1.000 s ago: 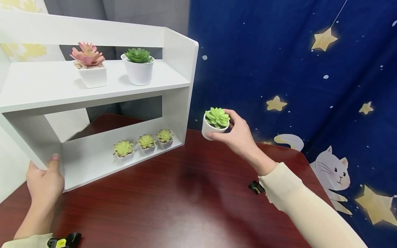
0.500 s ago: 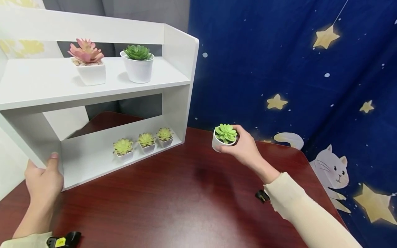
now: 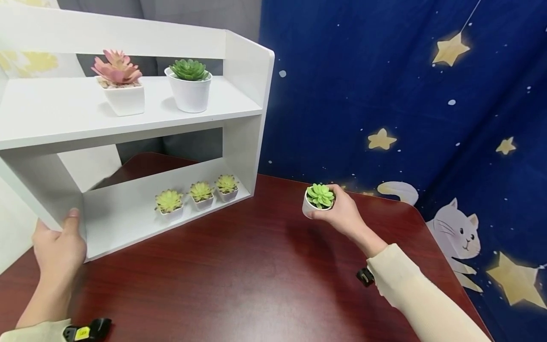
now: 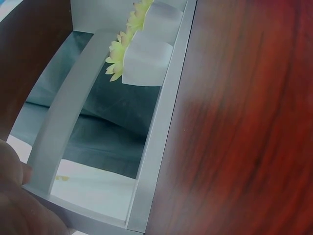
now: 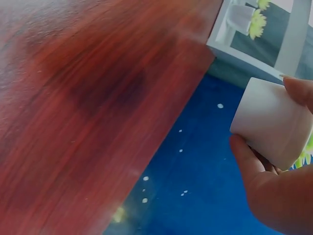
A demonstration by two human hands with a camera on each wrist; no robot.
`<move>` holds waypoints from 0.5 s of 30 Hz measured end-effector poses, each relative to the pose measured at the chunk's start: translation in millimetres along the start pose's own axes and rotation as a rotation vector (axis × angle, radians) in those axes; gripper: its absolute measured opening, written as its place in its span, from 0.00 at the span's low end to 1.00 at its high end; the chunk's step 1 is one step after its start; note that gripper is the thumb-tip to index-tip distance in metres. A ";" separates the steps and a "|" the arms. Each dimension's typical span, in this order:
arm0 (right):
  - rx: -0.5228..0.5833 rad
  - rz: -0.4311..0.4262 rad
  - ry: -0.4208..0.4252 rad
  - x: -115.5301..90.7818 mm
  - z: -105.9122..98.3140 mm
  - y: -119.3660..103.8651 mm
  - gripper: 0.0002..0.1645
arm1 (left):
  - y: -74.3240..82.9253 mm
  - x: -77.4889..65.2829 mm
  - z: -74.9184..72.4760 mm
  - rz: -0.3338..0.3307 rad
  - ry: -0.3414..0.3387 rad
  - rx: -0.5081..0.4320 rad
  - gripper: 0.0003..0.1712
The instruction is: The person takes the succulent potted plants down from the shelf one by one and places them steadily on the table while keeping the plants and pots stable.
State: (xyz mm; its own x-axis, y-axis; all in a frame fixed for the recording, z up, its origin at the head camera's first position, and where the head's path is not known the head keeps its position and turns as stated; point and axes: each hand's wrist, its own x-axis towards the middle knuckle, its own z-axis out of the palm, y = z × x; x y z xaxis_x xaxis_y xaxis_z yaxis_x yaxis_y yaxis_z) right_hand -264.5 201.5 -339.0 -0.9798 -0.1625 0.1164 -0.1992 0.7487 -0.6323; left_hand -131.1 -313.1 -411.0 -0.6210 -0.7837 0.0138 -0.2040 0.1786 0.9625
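While right fingers (image 5: 247, 160) curl round a potted succulent (image 3: 319, 196), left fingers (image 3: 71, 225) grip a shelf (image 3: 47, 104); glossy red-brown table (image 3: 196, 280), starry curtain (image 3: 325, 95)

Glossy wood-grained table (image 3: 192, 285), smooth held pot (image 5: 271, 120)

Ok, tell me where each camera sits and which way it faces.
Head: on the head, facing forward and down at the shelf, table and blue curtain; left hand and right hand show.
Left wrist: on that wrist, facing the shelf and two plants; part of the left hand shows, lower left.
Right wrist: on that wrist, facing table, curtain and a shelf corner; the right hand shows at right, holding a pot.
Head and right wrist both show that pot.
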 end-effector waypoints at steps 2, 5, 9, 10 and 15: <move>-0.006 -0.001 0.005 0.5 1.8 4.8 0.47 | -1.2 1.2 -0.3 0.001 0.002 -0.001 0.30; -0.021 -0.007 0.011 0.9 5.3 12.0 0.47 | -2.2 2.5 -0.8 0.009 0.003 -0.006 0.30; -0.036 0.007 0.004 0.1 10.0 22.2 0.46 | -2.2 2.9 -0.9 0.015 0.006 -0.007 0.30; -0.041 0.011 0.000 -0.2 10.9 24.7 0.47 | -2.2 2.8 -0.8 0.014 0.006 -0.007 0.30; -0.046 0.036 -0.028 -1.2 13.3 35.0 0.48 | -1.7 1.5 0.1 0.007 0.004 -0.009 0.30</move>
State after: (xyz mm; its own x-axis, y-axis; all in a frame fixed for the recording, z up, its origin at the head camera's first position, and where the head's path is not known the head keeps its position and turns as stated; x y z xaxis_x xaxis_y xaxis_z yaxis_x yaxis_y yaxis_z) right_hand -270.0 219.4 -371.4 -0.9857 -0.1522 0.0722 -0.1648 0.7833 -0.5994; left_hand -131.7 -314.5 -412.7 -0.6194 -0.7848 0.0214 -0.1933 0.1789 0.9647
